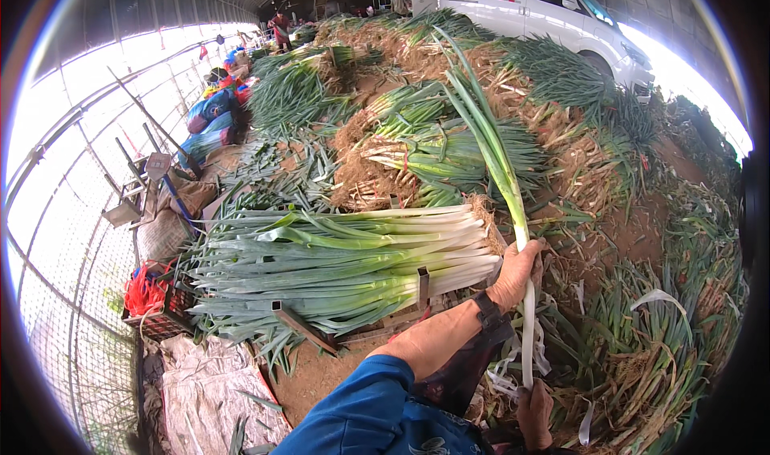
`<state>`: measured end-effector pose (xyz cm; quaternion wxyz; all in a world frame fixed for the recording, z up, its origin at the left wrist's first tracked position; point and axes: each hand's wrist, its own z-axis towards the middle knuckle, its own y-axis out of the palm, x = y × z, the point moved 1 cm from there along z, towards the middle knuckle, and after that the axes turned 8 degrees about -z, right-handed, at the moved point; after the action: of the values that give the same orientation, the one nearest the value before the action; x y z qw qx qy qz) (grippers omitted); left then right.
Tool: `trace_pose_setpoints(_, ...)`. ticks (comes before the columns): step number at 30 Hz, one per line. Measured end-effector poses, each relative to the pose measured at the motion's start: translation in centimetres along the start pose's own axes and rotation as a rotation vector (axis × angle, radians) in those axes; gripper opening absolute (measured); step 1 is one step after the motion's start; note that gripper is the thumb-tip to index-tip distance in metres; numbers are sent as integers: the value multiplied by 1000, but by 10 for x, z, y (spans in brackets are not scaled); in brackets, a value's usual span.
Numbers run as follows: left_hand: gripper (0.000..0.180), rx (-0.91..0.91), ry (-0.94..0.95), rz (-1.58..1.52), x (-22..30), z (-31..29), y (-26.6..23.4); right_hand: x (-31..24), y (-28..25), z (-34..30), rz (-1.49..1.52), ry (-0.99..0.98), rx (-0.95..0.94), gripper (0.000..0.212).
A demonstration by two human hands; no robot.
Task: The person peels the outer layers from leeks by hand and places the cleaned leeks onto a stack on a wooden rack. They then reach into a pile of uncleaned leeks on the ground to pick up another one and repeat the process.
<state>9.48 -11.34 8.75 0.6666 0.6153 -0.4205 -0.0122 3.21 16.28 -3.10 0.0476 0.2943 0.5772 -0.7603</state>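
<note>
Left grip [516,275] wraps a long green onion [517,213], right grip [535,413] closed at its lower end.

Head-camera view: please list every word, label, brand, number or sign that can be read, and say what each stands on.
Nothing here reads clearly enough to quote.
Square plate near the fence: small reddish marks, too small to read.
Blue shirt: pale motif at the picture's lower edge, no readable words.

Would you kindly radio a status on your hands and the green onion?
Left hand closed around green onion. Right hand at its lower end. Stacked onions close by on the left.
</note>
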Motion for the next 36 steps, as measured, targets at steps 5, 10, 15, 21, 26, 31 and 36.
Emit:
trace_pose_setpoints(5, 16, 150, 285, 261, -3, 13, -16, -35, -18, 8, -98, -88, 57, 26)
trace_pose_setpoints(10, 14, 200, 378, 257, 5, 20, -27, -33, -17, 2, 50, -117, 32, 30)
trace_pose_setpoints(15, 15, 254, 330, 194, 11, 19, -39, -25, -1, 14, 105, -61, 57, 32)
trace_pose_setpoints(21, 15, 326, 293, 198, 35, 17, -46, -34, 7, 29, 103, -78, -23, 28)
trace_pose_setpoints(26, 16, 374, 303, 169, 61, 22, -49, -34, 19, 53, 420, 50, -196, 23)
trace_pose_setpoints(31, 15, 414, 313, 173, 69, 20, -51, -47, 20, 61, 564, 87, -285, 21)
trace_pose_setpoints(36, 15, 418, 355, 216, 76, 17, -56, -51, 29, 62, 591, 79, -299, 18)
